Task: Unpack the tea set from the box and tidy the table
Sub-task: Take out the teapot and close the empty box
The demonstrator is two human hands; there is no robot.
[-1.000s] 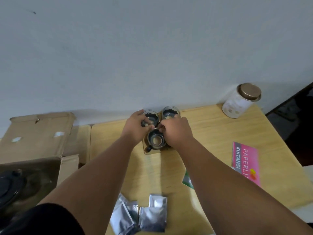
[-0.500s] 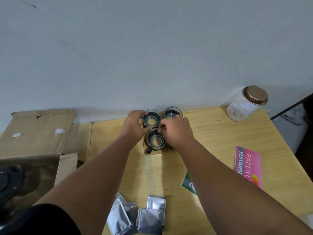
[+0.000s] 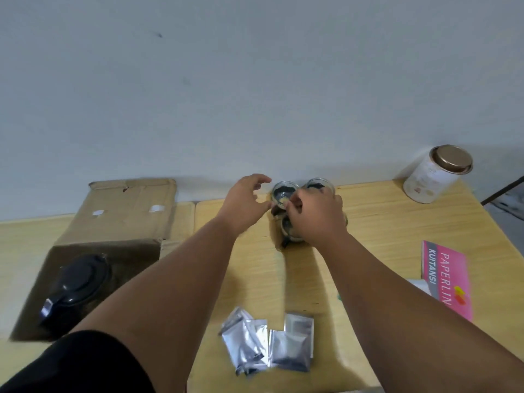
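Three small glass cups stand close together on a small wooden tray at the back of the table: a rear-left cup, a rear-right cup and a front cup mostly hidden under my right hand. My right hand lies over the group, fingertips pinched at the rear-left cup's rim. My left hand hovers just left of the cups, fingers spread, holding nothing. The open cardboard box lies at the left with a black-lidded teapot inside.
Several silver foil sachets lie near the front of the light wooden table. A pink receipt book is at the right, a white tin with a gold lid in the back right corner. The wall is right behind the cups.
My left hand has let go of the rear-left cup and drawn back to the left, now open. My right hand has slid up to that cup's rim. The view has swung left.
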